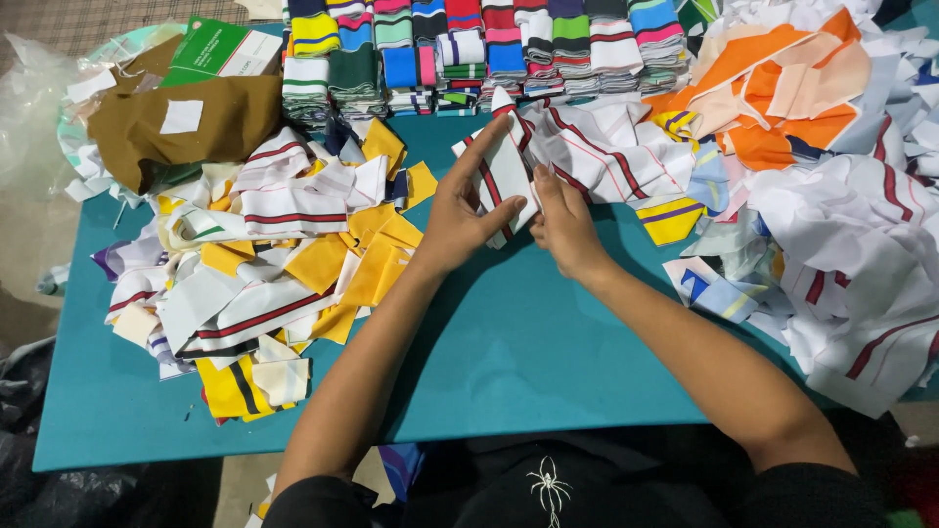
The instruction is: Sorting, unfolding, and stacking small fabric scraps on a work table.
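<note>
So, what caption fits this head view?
Both hands hold a white, red-striped fabric piece over a teal table.

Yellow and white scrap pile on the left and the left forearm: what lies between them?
Only bare teal table, in the head view.

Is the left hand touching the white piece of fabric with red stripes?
Touching. The head view shows the left hand with its thumb and fingers closed on the white red-striped fabric piece.

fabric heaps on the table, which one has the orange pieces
The heap at the far right, beyond the right hand. The left heap is yellow and white; the near-right heap is white with dark red stripes.
</note>
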